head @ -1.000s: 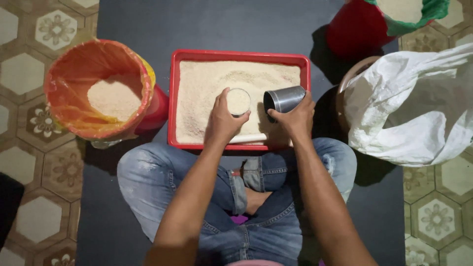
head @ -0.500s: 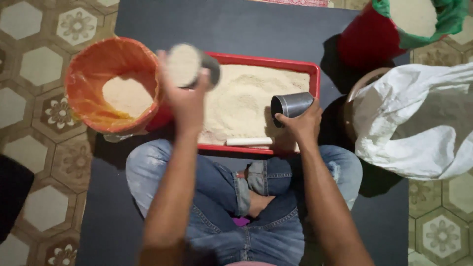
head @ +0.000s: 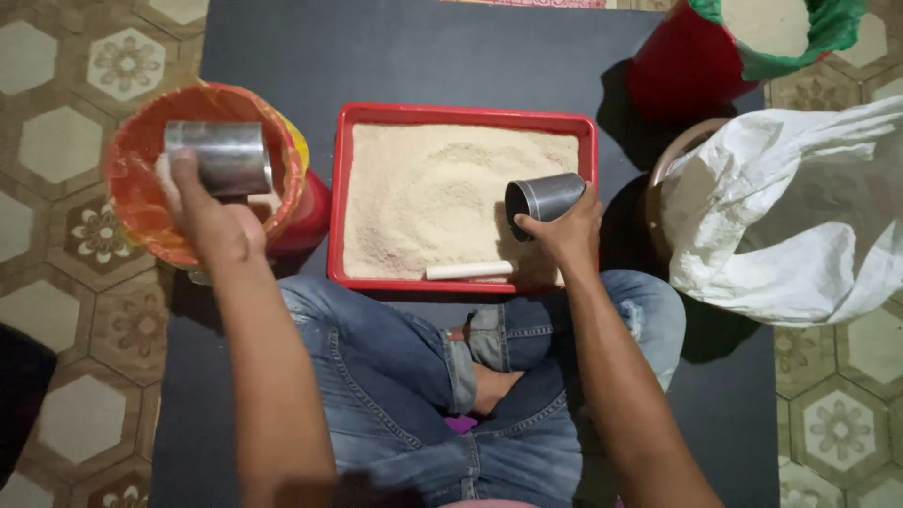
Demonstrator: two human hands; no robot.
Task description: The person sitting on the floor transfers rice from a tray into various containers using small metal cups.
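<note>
Two metal cups in hand beside a red rectangular plastic tray (head: 463, 113) of pale sandy powder.

The left hand (head: 212, 221) is closed around a cylindrical shiny metal cup (head: 218, 158), held on its side to the left of the tray, over a round orange-lined plastic bucket (head: 132, 155) that holds some of the same pale powder. The right hand (head: 564, 230) grips a smaller dark grey metal cup (head: 542, 199), tilted with its mouth facing left, at the right end of the tray, just above the powder surface. A white stick-shaped object (head: 468, 271) lies on the powder along the tray's near edge. To the right of the tray sits a white plastic sack (head: 790, 226) in a round basket; beyond the tray's far right corner stands a red bucket with green liner (head: 696, 61). The tray rests on a dark floor mat (head: 423, 47), with the person's jeans-clad crossed legs just below it.
</note>
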